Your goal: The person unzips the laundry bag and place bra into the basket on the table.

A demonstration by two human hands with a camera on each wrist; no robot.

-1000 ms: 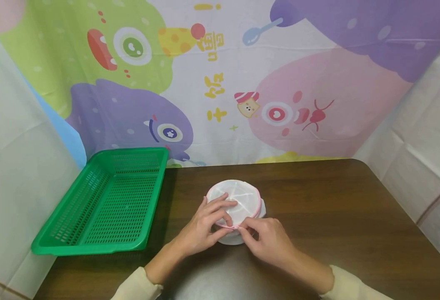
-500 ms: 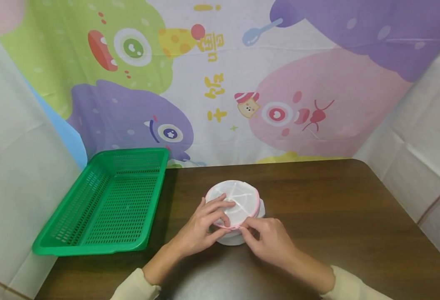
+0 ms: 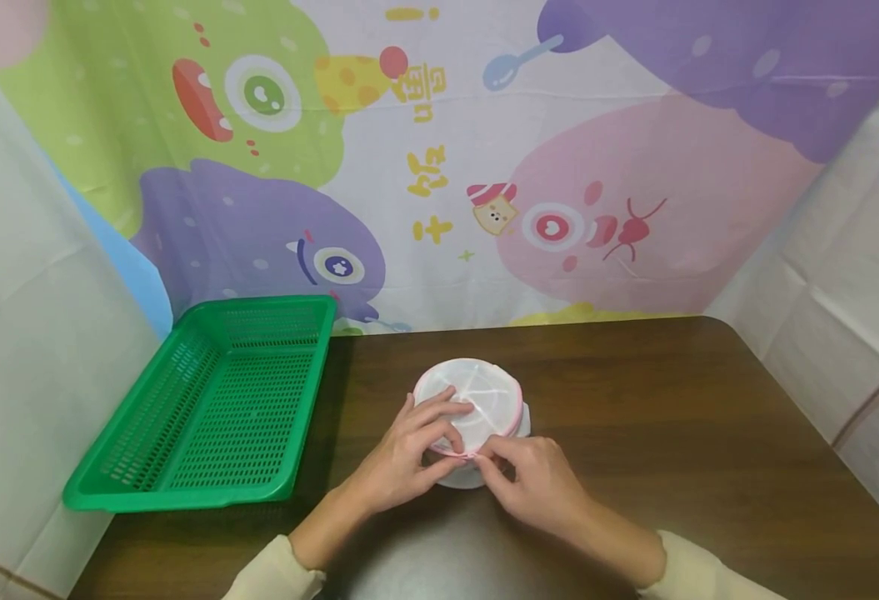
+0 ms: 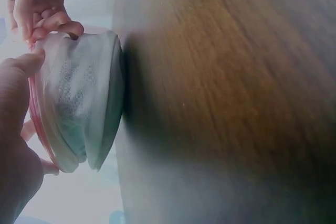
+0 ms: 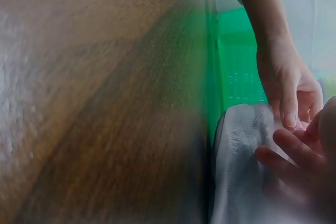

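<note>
Basket (image 3: pixel 252 417) and mesh pouch (image 3: pixel 490 410) on table (image 3: pixel 634 417)

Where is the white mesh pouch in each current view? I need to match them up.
Head: white mesh pouch at lower centre, between left hand and right hand.
Left wrist: pouch left of centre.
Right wrist: pouch lower right, partly hidden by fingers.
Shared landmark: brown table, right of the pouch in left wrist, left of it in right wrist.

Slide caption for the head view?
Left hand and right hand grip the near edge of a round, pink-rimmed white mesh bag beside a green rectangular plastic basket.
</note>
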